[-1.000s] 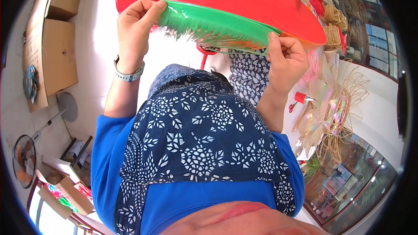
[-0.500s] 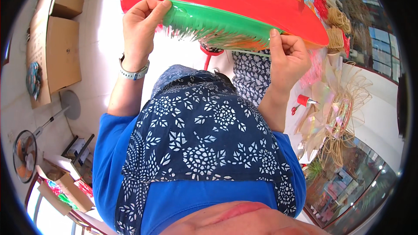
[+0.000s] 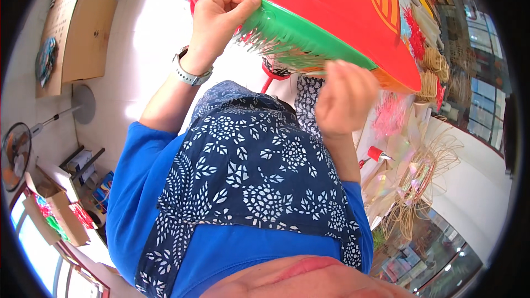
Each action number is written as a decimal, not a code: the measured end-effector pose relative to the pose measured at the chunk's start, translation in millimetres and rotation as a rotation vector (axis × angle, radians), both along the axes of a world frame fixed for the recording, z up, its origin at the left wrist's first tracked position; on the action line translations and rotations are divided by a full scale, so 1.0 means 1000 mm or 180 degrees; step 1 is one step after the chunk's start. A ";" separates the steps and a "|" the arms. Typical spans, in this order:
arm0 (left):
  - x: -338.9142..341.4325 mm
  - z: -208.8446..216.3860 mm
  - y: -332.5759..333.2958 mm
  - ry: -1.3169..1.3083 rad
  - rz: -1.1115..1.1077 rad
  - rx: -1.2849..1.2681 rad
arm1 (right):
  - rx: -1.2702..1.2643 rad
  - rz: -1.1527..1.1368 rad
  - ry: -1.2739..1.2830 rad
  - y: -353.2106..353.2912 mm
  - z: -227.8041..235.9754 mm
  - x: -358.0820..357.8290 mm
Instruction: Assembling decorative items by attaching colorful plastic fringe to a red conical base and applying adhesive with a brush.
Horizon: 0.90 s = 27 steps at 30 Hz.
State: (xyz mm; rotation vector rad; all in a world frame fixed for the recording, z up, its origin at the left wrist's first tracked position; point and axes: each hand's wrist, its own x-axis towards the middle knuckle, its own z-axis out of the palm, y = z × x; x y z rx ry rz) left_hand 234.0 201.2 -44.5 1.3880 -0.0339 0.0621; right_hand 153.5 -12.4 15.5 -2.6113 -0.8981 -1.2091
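Note:
A large glossy red shape [image 3: 309, 0] with a gold emblem on its side fills the top of the view, tilted down to the right. Along its lower edge runs a green fringed strip [image 3: 309, 38], its cut ends hanging as shiny, thin tassels. My left hand [image 3: 221, 25], a watch on its wrist, pinches the strip's left end between thumb and fingers against the red edge. Beside the fringe, near the strip's right part, my right hand [image 3: 348, 99] is smeared by motion. Its fingers look curled, but whether they hold anything is not visible.
On the right lie a red-handled pair of scissors [image 3: 362, 163], a red spool [image 3: 376, 153], pink shredded fringe [image 3: 389, 115] and looped tan cords [image 3: 408, 215]. Cardboard boxes [image 3: 88, 36] and a fan [image 3: 16, 156] stand at left. A blue patterned apron [image 3: 254, 160] covers my front.
My right hand has left the strip's right end and moved down, now blurred. My left hand still pinches the strip. The red shape has shifted right and tilts more steeply.

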 end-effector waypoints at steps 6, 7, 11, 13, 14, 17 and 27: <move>0.003 -0.003 -0.001 -0.0072 -0.0002 0.0042 | -0.0305 0.0539 0.0371 0.019 -0.017 0.025; 0.002 -0.001 -0.001 -0.0038 0.0008 0.0066 | -0.0365 0.0549 0.0381 0.018 -0.018 0.028; 0.002 -0.002 -0.002 -0.0087 0.0046 0.0063 | -0.0512 0.0516 0.0345 0.018 -0.015 0.033; 0.002 -0.004 -0.003 -0.0121 0.0094 0.0091 | -0.0537 0.0478 0.0350 0.020 -0.013 0.033; 0.002 -0.004 -0.003 -0.0138 0.0117 0.0107 | -0.0548 0.0457 0.0353 0.020 -0.012 0.033; 0.000 -0.004 -0.002 -0.0181 0.0189 0.0277 | -0.0493 0.0413 0.0332 0.023 -0.012 0.033; -0.017 -0.003 0.006 -0.2450 0.1351 0.2132 | -0.0492 0.0255 0.0114 0.030 -0.013 0.034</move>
